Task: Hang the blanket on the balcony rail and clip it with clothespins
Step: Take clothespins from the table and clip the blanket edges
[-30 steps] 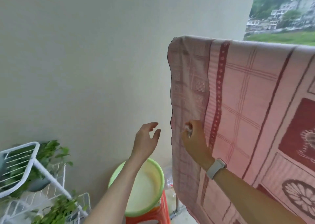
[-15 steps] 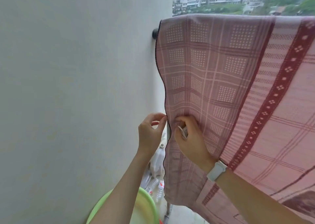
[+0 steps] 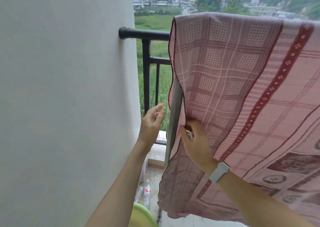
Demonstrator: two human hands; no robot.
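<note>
A pink blanket point(image 3: 242, 81) with dark red checks and borders hangs over the black balcony rail point(image 3: 147, 34), which meets the white wall at the left. My right hand point(image 3: 195, 140), with a white watch on its wrist, grips the blanket's left edge and pulls it aside; a white clothespin point(image 3: 189, 133) shows in its fingers. A grey post point(image 3: 174, 116) is uncovered behind that edge. My left hand point(image 3: 152, 123) is open with fingers spread, just left of the post, touching nothing.
The white wall point(image 3: 65, 97) fills the left half. Black vertical bars point(image 3: 146, 78) stand below the rail. On the floor lie plastic bottles point(image 3: 144, 194), and the rim of a green basin point(image 3: 144, 214) shows at the bottom.
My left hand has let go of the blanket edge and opened. My right hand has drawn the edge rightward, baring the rail end, bars and grey post. The view moved closer to the rail.
</note>
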